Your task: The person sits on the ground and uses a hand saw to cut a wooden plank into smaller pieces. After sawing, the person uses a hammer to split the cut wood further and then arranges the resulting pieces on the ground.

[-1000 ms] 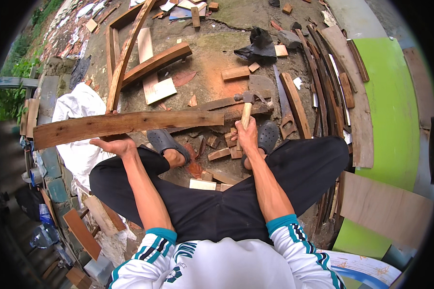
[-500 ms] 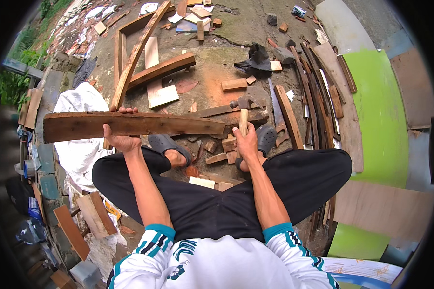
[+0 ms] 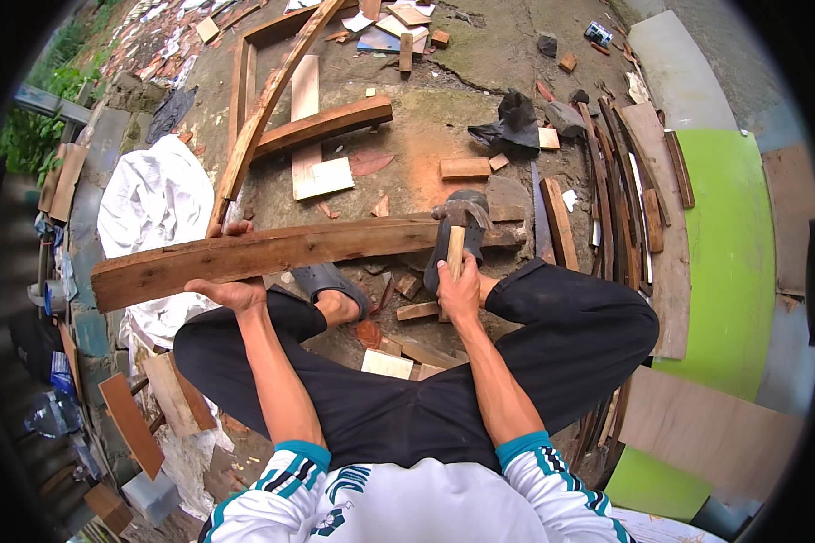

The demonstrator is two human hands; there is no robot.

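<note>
My left hand (image 3: 233, 293) is closed round a long brown wooden plank (image 3: 272, 256), thumb on the near side and fingertips showing past its far edge. The plank slants slightly, its left end nearer me and its right end by my right clog (image 3: 444, 249). That clog overlaps the plank's end, so I cannot tell whether it presses on it. In my right hand (image 3: 459, 290) is a claw hammer (image 3: 457, 246), gripped by its pale wooden handle, with the metal head up in front of the clog. Just beyond lies a thick timber piece (image 3: 505, 233) on the ground.
A wooden frame (image 3: 321, 127) lies ahead on the left, beside a white sack (image 3: 154, 199). To the right are a handsaw (image 3: 541, 217), a stack of long wood strips (image 3: 620, 199) and a green panel (image 3: 720, 262). Small offcuts (image 3: 466, 169) are scattered over the ground.
My right foot has moved forward and left to the plank's right end. The plank has tilted, its left end lower in view. The hammer stays in my right hand.
</note>
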